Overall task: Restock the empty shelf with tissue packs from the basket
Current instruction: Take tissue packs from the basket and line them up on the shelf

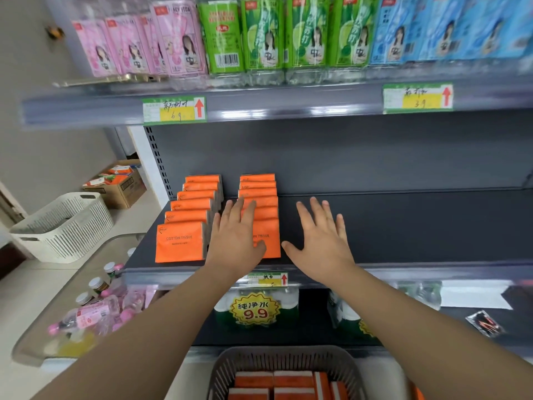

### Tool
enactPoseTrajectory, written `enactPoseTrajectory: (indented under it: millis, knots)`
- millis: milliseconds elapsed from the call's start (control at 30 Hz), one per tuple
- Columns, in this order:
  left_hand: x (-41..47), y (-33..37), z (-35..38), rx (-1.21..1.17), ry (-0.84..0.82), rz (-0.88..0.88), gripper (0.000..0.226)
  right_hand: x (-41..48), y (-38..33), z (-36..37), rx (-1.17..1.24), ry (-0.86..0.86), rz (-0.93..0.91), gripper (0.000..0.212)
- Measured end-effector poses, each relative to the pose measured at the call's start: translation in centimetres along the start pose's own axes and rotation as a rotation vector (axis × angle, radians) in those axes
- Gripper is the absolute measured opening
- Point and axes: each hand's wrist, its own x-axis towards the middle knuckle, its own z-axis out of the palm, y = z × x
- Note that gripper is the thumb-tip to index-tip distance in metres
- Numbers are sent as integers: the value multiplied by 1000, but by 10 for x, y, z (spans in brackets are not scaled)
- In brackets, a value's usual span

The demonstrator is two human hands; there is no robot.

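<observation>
Two rows of orange tissue packs stand upright on the dark shelf (403, 226): a left row (180, 241) and a right row (259, 194), several packs each. My left hand (235, 241) lies flat with spread fingers over the front of the right row, holding nothing. My right hand (320, 241) hovers open over the bare shelf just right of that row. Below, at the bottom edge, a grey basket (285, 359) holds more orange tissue packs (277, 382).
Above, a shelf carries pink, green and blue bottle packs (259, 39). Under the tissue shelf stand water bottles with a yellow 9.9 tag (255, 308). A white empty basket (63, 226), a cardboard box (118, 183) and loose pink bottles (95, 310) are at left.
</observation>
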Motion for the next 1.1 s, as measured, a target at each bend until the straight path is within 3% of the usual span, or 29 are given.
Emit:
enactPoseTrajectory:
  millis: [333,667,1100]
  knots:
    - [-61,21,5,110,-38,16,85,-60,2,-9,-55,-69,3,86]
    - [-136,26,33,170,-177,3,84,-125,7,17,-69,-174,-47,88]
    - [-214,4,94,174,-424,14,91,-192,22,87,-20,-468,-15,87]
